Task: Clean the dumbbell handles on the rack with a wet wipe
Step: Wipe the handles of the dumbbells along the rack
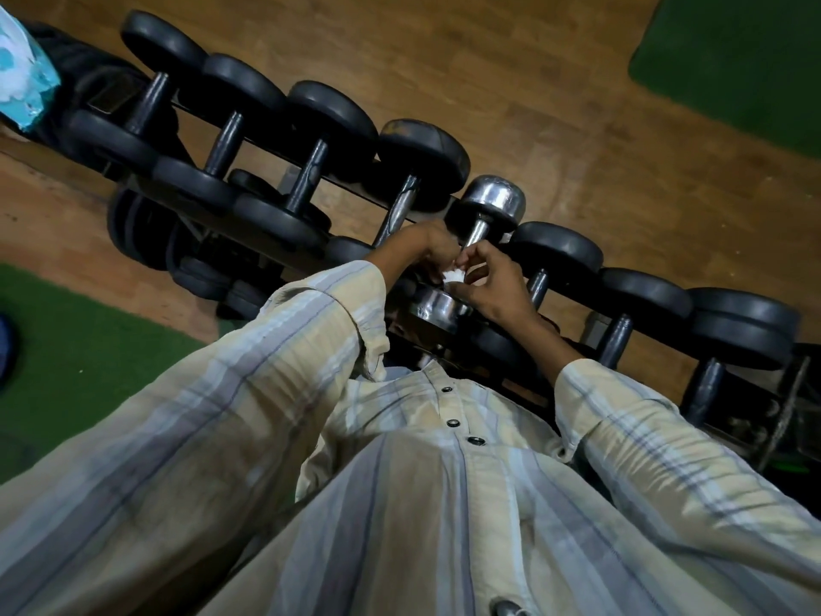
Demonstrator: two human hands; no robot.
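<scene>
Both hands meet over the chrome dumbbell on the rack's top tier: left hand and right hand have fingers curled, pinching a small white wet wipe between them, just above the chrome handle. Black rubber dumbbells sit in a row on either side, handles bare. A teal-and-white wipe packet lies at the rack's far left end; wooden floor beyond.
</scene>
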